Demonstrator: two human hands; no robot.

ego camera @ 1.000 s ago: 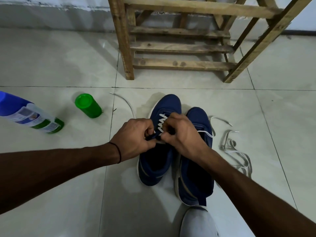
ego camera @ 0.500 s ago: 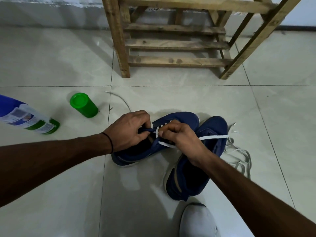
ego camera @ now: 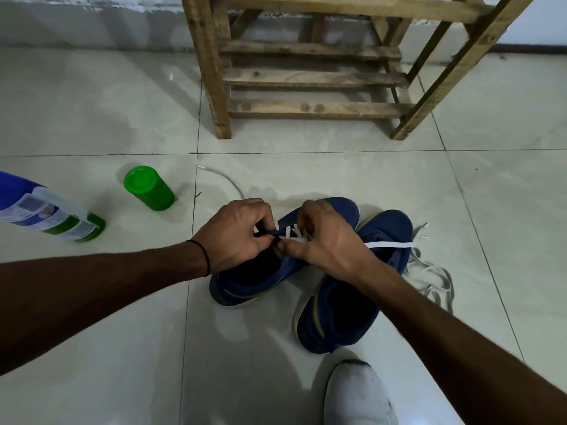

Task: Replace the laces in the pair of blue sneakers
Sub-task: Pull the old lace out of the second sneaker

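Two blue sneakers lie on the tiled floor. The left sneaker (ego camera: pixel 245 285) is tipped on its side, toe pointing up and right. My left hand (ego camera: pixel 233 237) pinches its blue tongue and eyelet edge. My right hand (ego camera: pixel 325 237) grips the white lace (ego camera: pixel 388 244) at the eyelets; one end stretches taut to the right across the right sneaker (ego camera: pixel 343 314), which stands upright beside it. White crossings (ego camera: pixel 293 233) show between my fingers. A loose lace end (ego camera: pixel 225 179) trails on the floor behind my left hand.
A pile of loose white laces (ego camera: pixel 432 280) lies right of the sneakers. A green cylinder (ego camera: pixel 148 188) and a blue and green bottle (ego camera: pixel 46 210) lie at the left. A wooden rack (ego camera: pixel 310 78) stands behind. A white-socked foot (ego camera: pixel 356 394) is at the bottom.
The left sneaker went from upright to tipped on its side, toe swung right. Both hands stayed on its eyelets, and the lace end became taut to the right.
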